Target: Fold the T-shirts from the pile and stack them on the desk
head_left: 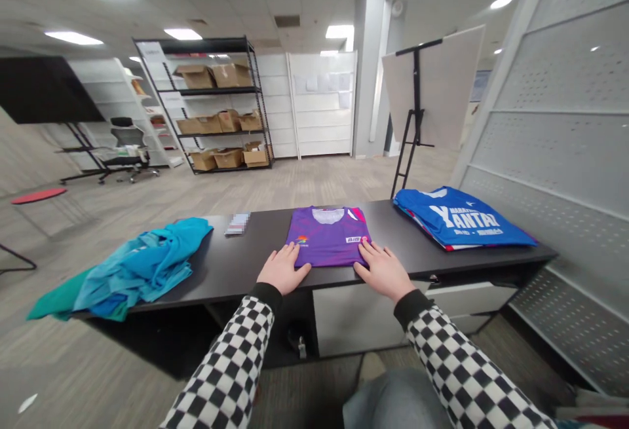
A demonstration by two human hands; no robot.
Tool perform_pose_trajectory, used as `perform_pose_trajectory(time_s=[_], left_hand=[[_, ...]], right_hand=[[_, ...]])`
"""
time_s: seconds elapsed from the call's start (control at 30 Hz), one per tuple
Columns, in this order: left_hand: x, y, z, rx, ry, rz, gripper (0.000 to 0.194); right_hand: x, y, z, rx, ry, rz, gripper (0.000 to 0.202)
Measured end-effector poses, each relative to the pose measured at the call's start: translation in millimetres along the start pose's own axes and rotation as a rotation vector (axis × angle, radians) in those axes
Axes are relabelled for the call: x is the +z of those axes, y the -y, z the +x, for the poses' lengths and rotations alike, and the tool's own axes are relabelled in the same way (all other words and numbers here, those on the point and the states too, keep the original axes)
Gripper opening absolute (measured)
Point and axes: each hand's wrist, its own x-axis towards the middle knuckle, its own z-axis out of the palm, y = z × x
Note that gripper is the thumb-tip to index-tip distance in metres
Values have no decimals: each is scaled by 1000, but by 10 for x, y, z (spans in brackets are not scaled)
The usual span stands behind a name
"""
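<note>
A purple shirt, folded into a neat rectangle with its white collar lining at the far side, lies on the dark table. My left hand rests at its near left corner, fingers spread over the edge of the cloth. On the near right corner lies my right hand, its fingers apart and touching the shirt beside a small printed logo. Neither hand grips anything. A stack of folded shirts with a blue one on top sits at the table's right end.
Crumpled turquoise and green cloth hangs over the table's left edge. A small blurred stack lies near the far edge. Beyond stand a shelf rack with cardboard boxes and a board on a black stand. A perforated panel rises at right.
</note>
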Motion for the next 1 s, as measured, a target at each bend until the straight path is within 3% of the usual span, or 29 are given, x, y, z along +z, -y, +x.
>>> perform_pose_trajectory(time_s=[0.27,0.4,0.47,0.57,0.63,0.73,0.87,1.0], left_hand=[[26,13,-353,-12,65,-15,100],[-205,65,-273,21,180,-43,98],[-369,15,-101,17,193,-51,84],[-472,-155,203,50,-39,-62,60],[-379,-268,362,90,-169,-73,58],[-78,-338,478,54,-138,-105,65],[211,-298,485,-26,-102,-114,77],[213,-281,498,-24,-94,-114,83]], right_hand=[[-78,-154,29,-45,203,-18,88],[-261,-275,202,-93,351,71,88],[-361,-197,365,-71,292,106,73],[-393,146,640,-25,57,115,62],[-295,430,788,-55,-19,97,63],[-24,725,894,-53,4,49,72],[260,766,893,14,93,-6,85],[276,707,908,23,112,-20,87]])
